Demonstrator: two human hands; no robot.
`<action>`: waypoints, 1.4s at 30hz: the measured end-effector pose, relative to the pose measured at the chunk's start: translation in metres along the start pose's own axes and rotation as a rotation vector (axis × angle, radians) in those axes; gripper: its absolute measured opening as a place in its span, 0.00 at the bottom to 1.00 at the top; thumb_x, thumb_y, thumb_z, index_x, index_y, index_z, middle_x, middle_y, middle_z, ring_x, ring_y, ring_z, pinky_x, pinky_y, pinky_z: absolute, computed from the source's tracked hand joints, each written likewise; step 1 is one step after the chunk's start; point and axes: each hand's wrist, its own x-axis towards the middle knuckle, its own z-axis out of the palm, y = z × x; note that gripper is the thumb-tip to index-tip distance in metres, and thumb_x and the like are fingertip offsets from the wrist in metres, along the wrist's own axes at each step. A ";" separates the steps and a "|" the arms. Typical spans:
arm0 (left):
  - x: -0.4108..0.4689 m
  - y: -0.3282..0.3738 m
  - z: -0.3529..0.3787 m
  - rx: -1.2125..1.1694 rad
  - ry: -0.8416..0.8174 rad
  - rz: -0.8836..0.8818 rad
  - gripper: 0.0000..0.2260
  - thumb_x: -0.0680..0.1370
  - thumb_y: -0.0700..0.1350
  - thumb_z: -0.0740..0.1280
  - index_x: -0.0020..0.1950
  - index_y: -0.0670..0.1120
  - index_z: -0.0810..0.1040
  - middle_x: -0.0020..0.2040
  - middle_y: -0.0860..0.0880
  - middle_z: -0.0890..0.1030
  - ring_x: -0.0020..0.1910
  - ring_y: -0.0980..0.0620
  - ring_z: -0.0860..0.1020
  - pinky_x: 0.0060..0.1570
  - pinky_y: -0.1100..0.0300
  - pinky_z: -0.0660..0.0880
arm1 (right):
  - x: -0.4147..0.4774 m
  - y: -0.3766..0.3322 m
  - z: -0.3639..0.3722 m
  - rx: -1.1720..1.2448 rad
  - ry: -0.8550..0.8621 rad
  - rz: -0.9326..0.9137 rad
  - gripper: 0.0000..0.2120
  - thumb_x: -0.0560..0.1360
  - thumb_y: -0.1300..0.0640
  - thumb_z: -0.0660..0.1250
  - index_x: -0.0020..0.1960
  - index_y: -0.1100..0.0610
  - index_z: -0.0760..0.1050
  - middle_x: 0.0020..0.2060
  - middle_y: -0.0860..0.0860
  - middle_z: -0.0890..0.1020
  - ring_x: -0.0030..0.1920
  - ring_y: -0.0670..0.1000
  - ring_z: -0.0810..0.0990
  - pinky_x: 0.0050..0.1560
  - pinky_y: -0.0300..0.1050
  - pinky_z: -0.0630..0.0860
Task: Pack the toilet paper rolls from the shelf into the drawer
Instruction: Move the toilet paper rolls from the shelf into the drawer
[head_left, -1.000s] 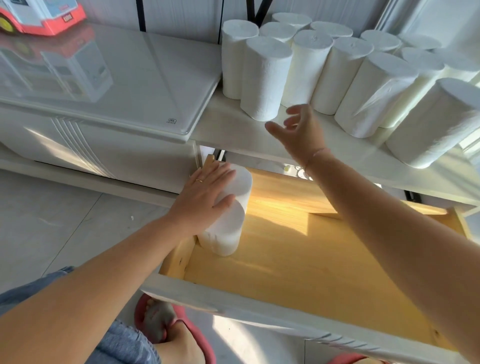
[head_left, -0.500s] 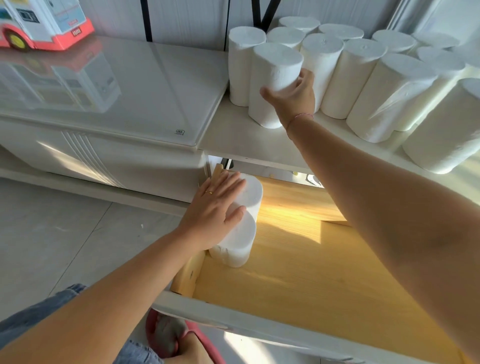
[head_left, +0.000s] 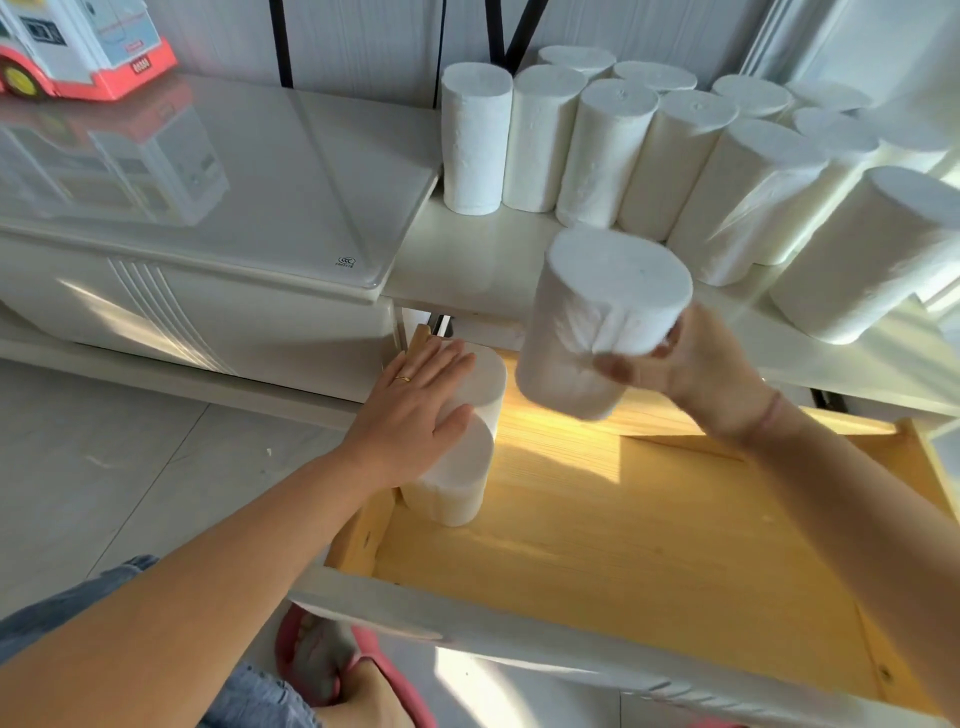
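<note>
Several white toilet paper rolls (head_left: 602, 150) stand packed together on the white shelf (head_left: 467, 260). Below it the wooden drawer (head_left: 623, 545) is pulled out. My right hand (head_left: 691, 364) grips one roll (head_left: 597, 322) by its side and holds it tilted in the air above the drawer's back part. Two rolls (head_left: 462, 467) stand upright in the drawer's back left corner. My left hand (head_left: 415, 410) lies flat on their tops with fingers spread.
A glossy white cabinet top (head_left: 234, 182) lies to the left of the shelf, with a red and white toy bus (head_left: 78, 52) at its far corner. The drawer's white front (head_left: 467, 623) faces me. A foot in a red slipper (head_left: 332, 670) rests on the grey floor tiles.
My right hand closed on the front roll on the shelf, lifted it off and brought it down toward the drawer. My left hand stayed on the rolls in the drawer.
</note>
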 end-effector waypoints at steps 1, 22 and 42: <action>0.000 0.000 0.000 -0.005 0.004 -0.001 0.28 0.78 0.58 0.47 0.76 0.50 0.54 0.78 0.53 0.51 0.74 0.60 0.41 0.74 0.52 0.45 | -0.012 0.005 -0.001 -0.003 -0.054 0.013 0.37 0.60 0.54 0.80 0.66 0.56 0.71 0.57 0.49 0.82 0.59 0.48 0.81 0.59 0.44 0.78; 0.000 0.001 -0.003 -0.053 -0.004 0.009 0.27 0.78 0.57 0.50 0.76 0.50 0.56 0.77 0.55 0.51 0.73 0.61 0.42 0.74 0.55 0.44 | -0.032 0.075 0.007 0.147 -0.433 0.695 0.32 0.71 0.35 0.66 0.72 0.38 0.61 0.70 0.43 0.68 0.69 0.54 0.69 0.66 0.59 0.71; 0.000 0.002 -0.002 0.013 0.011 0.006 0.28 0.77 0.57 0.49 0.76 0.49 0.56 0.78 0.53 0.53 0.76 0.55 0.46 0.74 0.52 0.46 | -0.074 0.034 0.126 0.412 -0.551 1.026 0.27 0.76 0.50 0.69 0.69 0.62 0.68 0.64 0.63 0.76 0.55 0.57 0.77 0.65 0.49 0.75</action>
